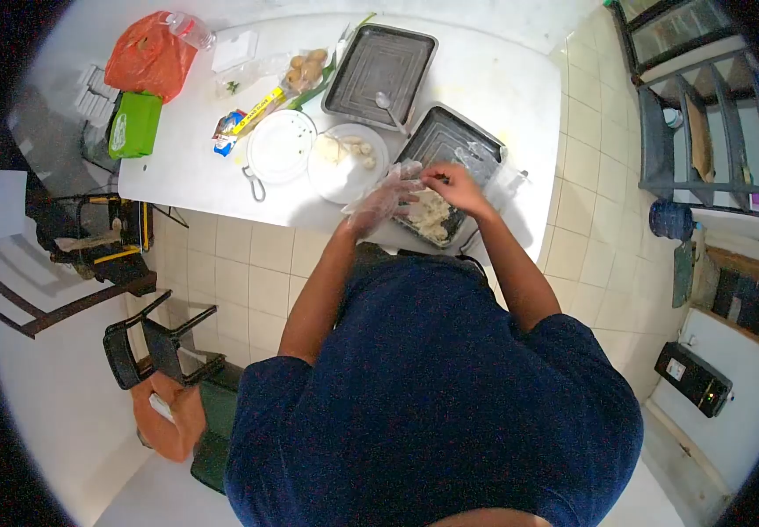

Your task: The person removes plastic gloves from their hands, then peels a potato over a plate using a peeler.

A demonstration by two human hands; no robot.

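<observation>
Could totally reach in over the table (188, 176) at front left, but plate (330, 181), front tray (443, 125) and back tray (375, 68) crowd the middle and right.

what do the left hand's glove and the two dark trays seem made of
The glove looks like thin clear plastic: see-through, crinkled and loose. The far tray and the near tray look like dark metal, perhaps coated, going by the dull sheen and ridged bases, though hard plastic can't be ruled out.

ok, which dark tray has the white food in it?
The nearer tray, below the right hand; the farther tray has a spoon across its edge instead.
</observation>
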